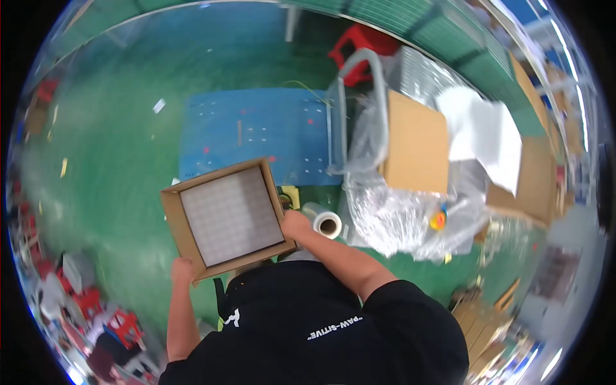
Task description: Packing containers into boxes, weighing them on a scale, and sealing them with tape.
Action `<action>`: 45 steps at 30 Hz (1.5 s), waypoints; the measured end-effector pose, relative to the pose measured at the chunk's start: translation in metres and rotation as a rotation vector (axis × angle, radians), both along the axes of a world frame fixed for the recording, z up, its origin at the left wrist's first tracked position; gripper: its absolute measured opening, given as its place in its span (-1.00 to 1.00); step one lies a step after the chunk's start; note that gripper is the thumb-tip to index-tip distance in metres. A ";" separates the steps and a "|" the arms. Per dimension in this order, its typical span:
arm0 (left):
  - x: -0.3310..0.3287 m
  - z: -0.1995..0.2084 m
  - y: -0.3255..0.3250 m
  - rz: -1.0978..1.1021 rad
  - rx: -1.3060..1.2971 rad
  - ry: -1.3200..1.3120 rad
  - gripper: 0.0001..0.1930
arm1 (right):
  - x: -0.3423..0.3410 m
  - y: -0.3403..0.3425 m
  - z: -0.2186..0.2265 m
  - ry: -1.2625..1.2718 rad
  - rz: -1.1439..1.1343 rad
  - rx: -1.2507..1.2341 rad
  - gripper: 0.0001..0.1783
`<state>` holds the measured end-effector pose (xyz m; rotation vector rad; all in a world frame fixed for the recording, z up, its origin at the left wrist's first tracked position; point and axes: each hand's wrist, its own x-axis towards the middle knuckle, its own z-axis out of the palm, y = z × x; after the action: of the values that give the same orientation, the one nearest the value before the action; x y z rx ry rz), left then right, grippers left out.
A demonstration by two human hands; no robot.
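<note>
Between my two hands is an open cardboard box [178,219], held in front of my body and turned slightly. A pale sheet with a faint grid pattern [231,215] covers its inside bottom. My left hand [182,269] is closed on the box's near left corner. On the right wall, near the close corner, my right hand [296,226] grips the box; its fingertips are partly hidden. Just right of that hand stands a roll of clear film [327,224]. Beyond the box lies a blue pallet [256,122] on the floor.
To the right, a trolley with a grey handle [378,70] carries bubble wrap [391,224], a cardboard sheet [417,144] and white foam [478,122]. An orange tape dispenser [438,220] lies on the wrap. A red stool [366,45] stands behind. People and red stools [125,327] are at lower left.
</note>
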<state>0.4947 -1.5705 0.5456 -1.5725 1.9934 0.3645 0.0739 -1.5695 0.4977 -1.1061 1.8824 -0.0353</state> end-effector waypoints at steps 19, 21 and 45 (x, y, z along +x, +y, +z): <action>-0.301 0.235 0.080 -0.461 0.078 0.338 -0.68 | -0.043 0.444 0.243 0.155 -0.980 -0.048 -0.66; -0.351 0.222 0.118 -0.729 0.153 0.241 -0.63 | -0.045 0.504 0.234 0.208 -1.054 -0.039 -0.65; -0.900 0.121 0.673 -1.564 0.578 0.388 -0.69 | -0.239 0.985 0.185 0.419 -2.137 0.149 -0.68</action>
<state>-0.4052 -0.8977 0.6661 0.5952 2.4066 0.4864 -0.1653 -0.5840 0.6827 1.4293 2.4359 -0.8418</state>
